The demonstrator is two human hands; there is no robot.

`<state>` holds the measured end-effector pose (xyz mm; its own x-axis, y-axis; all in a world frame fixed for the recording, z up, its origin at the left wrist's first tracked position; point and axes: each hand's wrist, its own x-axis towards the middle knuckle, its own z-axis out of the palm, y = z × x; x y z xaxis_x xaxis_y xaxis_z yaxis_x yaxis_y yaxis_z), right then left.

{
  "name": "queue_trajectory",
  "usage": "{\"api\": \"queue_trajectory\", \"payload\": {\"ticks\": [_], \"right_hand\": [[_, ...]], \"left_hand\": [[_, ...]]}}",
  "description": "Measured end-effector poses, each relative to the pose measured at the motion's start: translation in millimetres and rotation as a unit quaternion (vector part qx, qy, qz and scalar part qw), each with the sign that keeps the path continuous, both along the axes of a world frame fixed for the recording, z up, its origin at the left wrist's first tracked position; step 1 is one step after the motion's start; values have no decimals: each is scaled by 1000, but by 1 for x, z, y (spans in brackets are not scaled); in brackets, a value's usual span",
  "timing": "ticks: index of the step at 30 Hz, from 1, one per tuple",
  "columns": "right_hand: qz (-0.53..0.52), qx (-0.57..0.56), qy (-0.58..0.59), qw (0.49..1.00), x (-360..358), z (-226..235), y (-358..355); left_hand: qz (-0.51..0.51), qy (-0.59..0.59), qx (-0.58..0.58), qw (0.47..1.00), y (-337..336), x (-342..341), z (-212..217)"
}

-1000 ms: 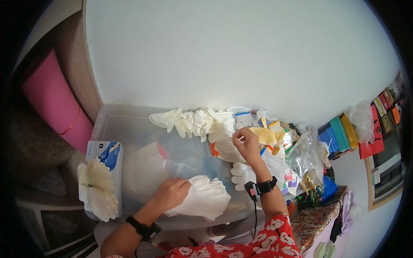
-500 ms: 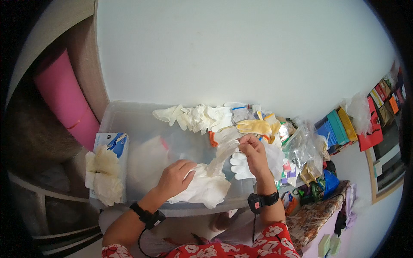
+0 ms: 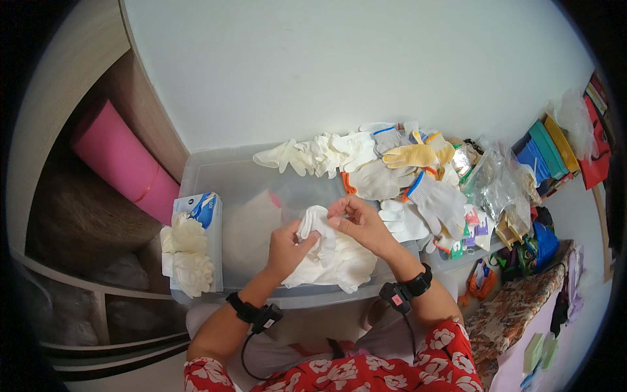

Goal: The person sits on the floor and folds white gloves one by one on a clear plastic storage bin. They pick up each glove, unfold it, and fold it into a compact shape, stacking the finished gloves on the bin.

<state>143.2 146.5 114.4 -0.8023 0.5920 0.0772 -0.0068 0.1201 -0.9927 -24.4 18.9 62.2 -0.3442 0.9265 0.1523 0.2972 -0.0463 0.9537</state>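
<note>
I have the left hand (image 3: 287, 249) grasping a white glove (image 3: 317, 224) between thumb and fingers, while my right hand (image 3: 356, 227) pinches its edge. From my remote view, the glove is over the near part of the clear bin (image 3: 219, 163), just above a pile of white gloves (image 3: 343, 269). At the bin's left end sits a blue-and-white box (image 3: 214, 232) bearing off-white gloves (image 3: 187, 255). Crumpled gloves (image 3: 326, 154) line the bin's far edge; a yellow glove (image 3: 411, 155) lies toward its right end.
</note>
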Motion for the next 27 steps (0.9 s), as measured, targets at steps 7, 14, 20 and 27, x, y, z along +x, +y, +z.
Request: {"api": "queue_trajectory", "payload": {"ticks": [7,14,20,27], "right_hand": [[121,-24,-95,988,6,-27,-1],[99,-147,-77,981,18,-19,7],[133,-135,-135,973,29,-14,12],[135,-98,-128,978,35,-8,9]], "left_hand": [[32,-155,61,985,2,6,6],[48,-359,41,931,1,1,16],[60,-401,31,913,0,-4,6],[-15,-357,58,932,-5,-5,15]]}}
